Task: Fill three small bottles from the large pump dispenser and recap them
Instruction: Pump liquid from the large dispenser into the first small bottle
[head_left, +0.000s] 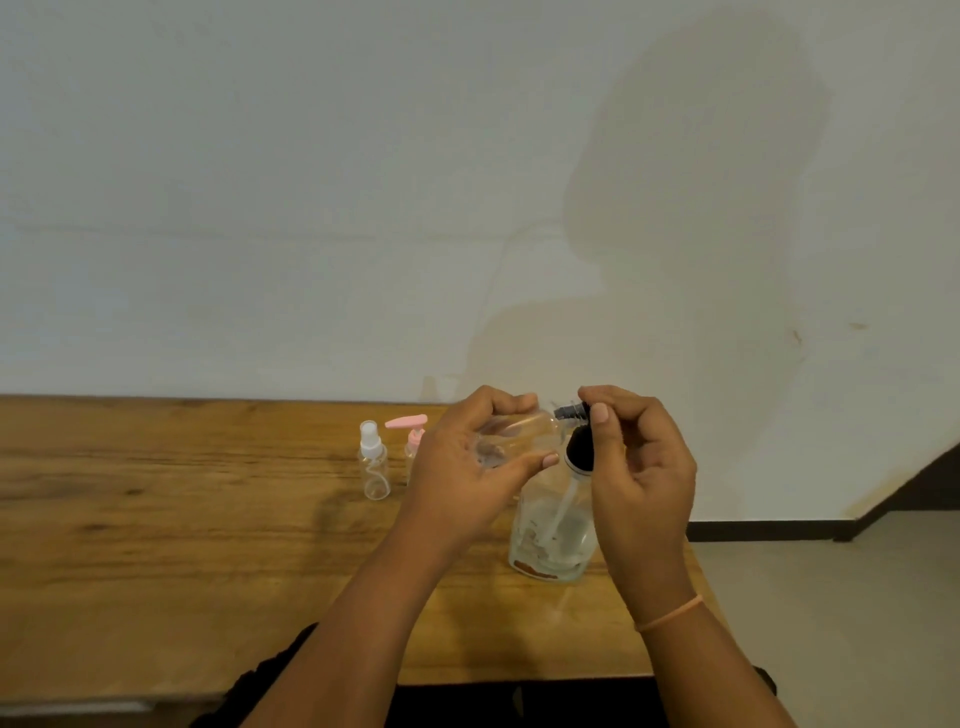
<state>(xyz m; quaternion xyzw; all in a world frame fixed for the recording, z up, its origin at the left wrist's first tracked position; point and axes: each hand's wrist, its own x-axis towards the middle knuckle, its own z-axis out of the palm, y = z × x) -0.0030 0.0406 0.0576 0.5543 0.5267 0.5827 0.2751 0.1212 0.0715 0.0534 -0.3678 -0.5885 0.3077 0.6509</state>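
Hands meet just right of centre, above the wooden desk (182, 519). On the left hand (467, 467), the fingers curl round a small clear bottle (519, 431), tipped sideways with its mouth toward the black nozzle. The right hand (644, 467) has its fingers and thumb clamped on the pump head of the large pump dispenser (553, 535), which stands on the desk. Left of them stand a spray bottle (374, 462) and a pink-topped bottle (413, 436), both capped.
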